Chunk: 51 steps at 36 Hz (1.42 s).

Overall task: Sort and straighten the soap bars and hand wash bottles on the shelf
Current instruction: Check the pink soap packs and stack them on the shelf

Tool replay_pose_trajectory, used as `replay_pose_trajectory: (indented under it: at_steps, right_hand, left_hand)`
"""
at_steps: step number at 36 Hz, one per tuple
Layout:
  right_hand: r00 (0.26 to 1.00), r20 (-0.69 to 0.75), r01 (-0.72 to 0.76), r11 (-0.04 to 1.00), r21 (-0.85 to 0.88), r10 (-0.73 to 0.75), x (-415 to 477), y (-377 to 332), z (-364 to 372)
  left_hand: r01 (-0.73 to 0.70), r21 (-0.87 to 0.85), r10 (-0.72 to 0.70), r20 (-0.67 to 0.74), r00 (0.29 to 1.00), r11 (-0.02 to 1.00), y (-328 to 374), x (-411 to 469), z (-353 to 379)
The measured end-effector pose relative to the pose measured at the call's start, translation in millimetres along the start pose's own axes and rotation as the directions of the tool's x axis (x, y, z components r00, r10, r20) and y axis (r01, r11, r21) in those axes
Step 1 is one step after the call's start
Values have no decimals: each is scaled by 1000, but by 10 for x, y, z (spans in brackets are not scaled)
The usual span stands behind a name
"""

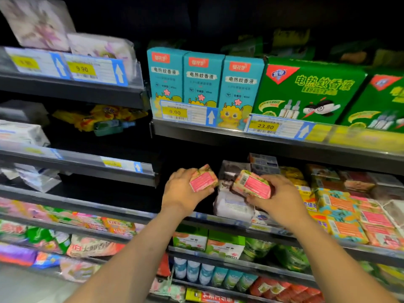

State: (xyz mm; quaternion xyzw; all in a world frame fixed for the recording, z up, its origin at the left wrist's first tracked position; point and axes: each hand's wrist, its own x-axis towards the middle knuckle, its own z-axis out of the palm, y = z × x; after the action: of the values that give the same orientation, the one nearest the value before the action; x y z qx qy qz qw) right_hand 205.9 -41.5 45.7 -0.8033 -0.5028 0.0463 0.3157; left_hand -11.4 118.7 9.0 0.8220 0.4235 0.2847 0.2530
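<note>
Dim shop shelving, several tiers, dark at the back. Left hand [185, 191] grips the left soap bar [203, 179], fingers curled round its far side, pink label tipped toward the camera. Right hand [284, 200] grips the right soap bar [251, 184], same pink label, barcode end pointing left. Both bars are lifted just above the soap shelf [220, 218], near each other but apart, with white packs [231, 206] lying under and between them. Judgement: identical bars are held label-out so they can be matched and set down squarely together. Stacked soap bars [349, 217] crowd the right part of this shelf, orange and pink labels mixed, some tilted, the front ones reaching the shelf lip. Upper shelf [262, 141] hangs close overhead, carrying teal boxes [203, 79] and green boxes [306, 88], so lifting room looks slim and sliding sideways is likely safer. Dark stretch of shelf left of the left hand shows no stock that can be made out; probably the free spot. Right side is packed, so a nudge there could push bars over the lip. Bottles [192, 270] stand on a lower tier; cannot tell whether they are hand wash.
</note>
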Motion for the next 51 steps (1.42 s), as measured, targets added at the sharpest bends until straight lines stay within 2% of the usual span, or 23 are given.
replay_pose_trajectory:
  at_steps: [3, 8, 15, 21, 24, 29, 32, 37, 41, 42, 44, 47, 48, 51]
  right_hand:
    - [997, -75, 3, 999, 33, -1, -117, 78, -93]
    - [991, -126, -38, 999, 6, 38, -299, 342, -362]
    - [975, -183, -136, 990, -29, 129, -587, 919, -834]
    - [942, -264, -215, 977, -9, 205, -791, 1508, -1236]
    - [938, -263, -243, 969, -36, 225, -856, 1801, -1475]
    - [955, -178, -251, 965, -74, 235, -900, 2221, -1857]
    - [979, -128, -177, 974, -144, 159, -844, 2448, -2049]
    - [995, -67, -83, 967, -240, 69, -617, 2670, -2227]
    - [998, -32, -58, 965, -257, 51, -368, 2840, -2250]
    - [999, -14, -52, 958, -283, 50, -310, 2894, -2239]
    - [999, 45, -1, 956, -293, 15, -208, 2983, -2200]
    - [996, 86, -9, 969, -246, 31, -62, 3024, -2137]
    - [996, 87, -10, 964, -265, 34, -10, 3023, -2118]
    - [989, 146, 37, 959, -280, 5, 161, 3029, -2059]
  left_hand:
    - [-72, -97, 66, -63, 996, 993, 218, -42, -23]
    - [-171, -129, 164, -67, 984, 977, 643, -127, 43]
    - [-150, -166, 166, 85, 982, 975, 1151, -166, 418]
    - [-267, -107, 281, 153, 947, 958, 1645, -177, 834]
    - [-281, -53, 286, 214, 934, 958, 1929, -193, 1039]
    - [-215, -2, 208, 252, 945, 977, 2321, -254, 1447]
    - [-199, -4, 194, 239, 951, 980, 2519, -281, 1676]
    - [-185, 16, 171, 313, 934, 983, 2771, -242, 1947]
    - [-290, 282, 226, 240, 944, 914, 2924, -113, 2100]
    - [-280, 323, 199, 262, 944, 904, 2935, -73, 2173]
    - [-242, 379, 123, 312, 942, 893, 2960, -33, 2297]
    - [-284, 462, 127, 342, 931, 840, 2902, -12, 2471]
    - [-306, 484, 145, 341, 929, 820, 2869, 1, 2523]
    - [-238, 494, 94, 300, 949, 836, 2755, 33, 2649]
